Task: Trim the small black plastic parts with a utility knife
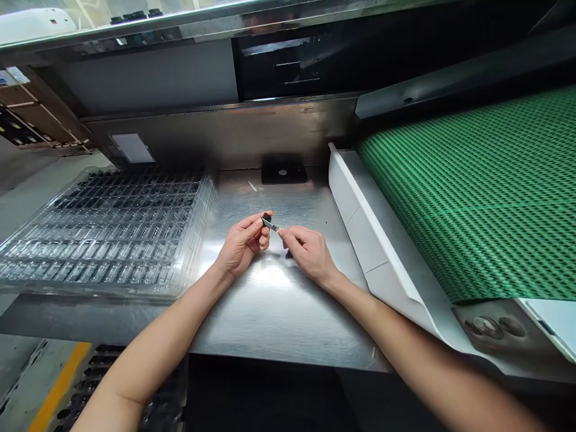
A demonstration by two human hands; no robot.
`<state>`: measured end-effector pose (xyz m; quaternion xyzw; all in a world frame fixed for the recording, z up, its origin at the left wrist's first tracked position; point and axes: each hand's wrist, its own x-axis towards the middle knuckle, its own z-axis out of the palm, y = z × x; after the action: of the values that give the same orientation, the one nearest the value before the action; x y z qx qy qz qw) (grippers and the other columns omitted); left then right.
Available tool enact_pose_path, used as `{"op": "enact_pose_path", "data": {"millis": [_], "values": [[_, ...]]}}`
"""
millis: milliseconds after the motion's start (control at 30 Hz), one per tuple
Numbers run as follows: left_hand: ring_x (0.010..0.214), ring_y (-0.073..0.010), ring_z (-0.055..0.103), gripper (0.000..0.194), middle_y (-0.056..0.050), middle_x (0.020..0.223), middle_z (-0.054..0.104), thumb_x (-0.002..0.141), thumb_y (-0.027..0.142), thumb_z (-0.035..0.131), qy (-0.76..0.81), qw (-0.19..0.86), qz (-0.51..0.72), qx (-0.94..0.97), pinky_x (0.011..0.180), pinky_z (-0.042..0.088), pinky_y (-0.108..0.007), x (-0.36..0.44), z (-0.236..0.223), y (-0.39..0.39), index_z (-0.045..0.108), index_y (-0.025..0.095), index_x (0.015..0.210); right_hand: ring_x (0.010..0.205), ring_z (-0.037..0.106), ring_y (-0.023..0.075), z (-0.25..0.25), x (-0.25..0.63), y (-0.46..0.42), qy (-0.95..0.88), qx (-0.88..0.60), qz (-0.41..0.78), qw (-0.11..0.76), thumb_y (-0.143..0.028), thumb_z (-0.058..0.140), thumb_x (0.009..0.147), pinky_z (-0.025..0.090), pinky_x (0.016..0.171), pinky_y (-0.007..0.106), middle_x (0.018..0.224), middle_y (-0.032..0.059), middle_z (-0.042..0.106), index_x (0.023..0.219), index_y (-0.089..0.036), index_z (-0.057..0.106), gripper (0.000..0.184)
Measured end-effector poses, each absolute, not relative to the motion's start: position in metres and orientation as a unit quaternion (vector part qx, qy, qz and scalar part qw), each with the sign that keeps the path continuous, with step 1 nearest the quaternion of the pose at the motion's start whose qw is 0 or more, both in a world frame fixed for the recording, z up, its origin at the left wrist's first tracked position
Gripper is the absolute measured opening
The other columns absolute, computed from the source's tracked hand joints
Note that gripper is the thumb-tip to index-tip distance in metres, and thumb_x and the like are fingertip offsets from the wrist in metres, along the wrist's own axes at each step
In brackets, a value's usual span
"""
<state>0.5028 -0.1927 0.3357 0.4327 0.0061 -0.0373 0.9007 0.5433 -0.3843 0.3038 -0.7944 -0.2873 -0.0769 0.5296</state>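
Over the middle of the steel table (243,327), my left hand (243,243) pinches a small black part (267,217) between thumb and fingers. My right hand (308,249) grips a small knife (272,225) with a thin metal blade. Its tip touches or lies very close to the black part; which one I cannot tell. Under my right fingers a dark spot shows on the steel, too hidden to name. Left of my hands lies a clear plastic tray (189,252) with rows of pockets, the far rows filled with black parts.
A green mesh conveyor belt (486,186) runs along the right, behind a white guard (360,225). At the back of the table lie a flat black block (284,173) and a thin white strip (252,186). A metal ledge (198,30) crosses above. More black parts sit below the table at left.
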Motion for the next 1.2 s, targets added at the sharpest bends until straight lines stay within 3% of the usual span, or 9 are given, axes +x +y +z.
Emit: {"op": "enact_pose_path", "data": {"millis": [267,467,767,1200], "values": [[0.062,-0.0069,0.056,0.047,-0.002,0.080,0.066,0.082,0.032,0.096,0.015,0.902,-0.019,0.432,0.056,0.043,-0.019,0.5034,0.3393,-0.1936,0.081,0.010,0.121,0.063,0.049,0.0186,0.3075,0.5476,-0.3877,-0.237,-0.791,-0.069,0.560,-0.073,0.046,0.112,0.035,0.065,0.034,0.062,-0.0010,0.050,0.068,-0.023,0.057,0.067],[0.062,-0.0075,0.057,0.049,-0.002,0.079,0.067,0.082,0.031,0.096,0.024,0.902,-0.030,0.429,0.057,0.043,-0.020,0.5032,0.3375,-0.1941,0.080,0.011,0.123,0.068,0.054,0.0207,0.3096,0.5438,-0.3849,-0.274,-0.805,-0.053,0.524,-0.081,0.040,0.110,0.038,0.071,0.035,0.066,0.0018,0.058,0.068,-0.024,0.058,0.073],[0.062,-0.0076,0.057,0.048,-0.003,0.078,0.068,0.082,0.030,0.096,0.027,0.902,-0.031,0.429,0.058,0.043,-0.020,0.5029,0.3372,-0.1948,0.080,0.011,0.123,0.068,0.054,0.0196,0.3046,0.5429,-0.3846,-0.285,-0.805,-0.053,0.518,-0.072,0.044,0.113,0.036,0.069,0.034,0.067,0.0007,0.058,0.069,-0.024,0.058,0.067],[0.062,-0.0077,0.056,0.046,-0.002,0.078,0.067,0.082,0.030,0.096,0.025,0.902,-0.036,0.429,0.057,0.043,-0.020,0.5028,0.3381,-0.1933,0.081,0.011,0.122,0.068,0.052,0.0204,0.3051,0.5449,-0.3859,-0.282,-0.817,-0.062,0.499,-0.076,0.041,0.112,0.037,0.069,0.035,0.067,0.0018,0.057,0.068,-0.024,0.055,0.069]]}}
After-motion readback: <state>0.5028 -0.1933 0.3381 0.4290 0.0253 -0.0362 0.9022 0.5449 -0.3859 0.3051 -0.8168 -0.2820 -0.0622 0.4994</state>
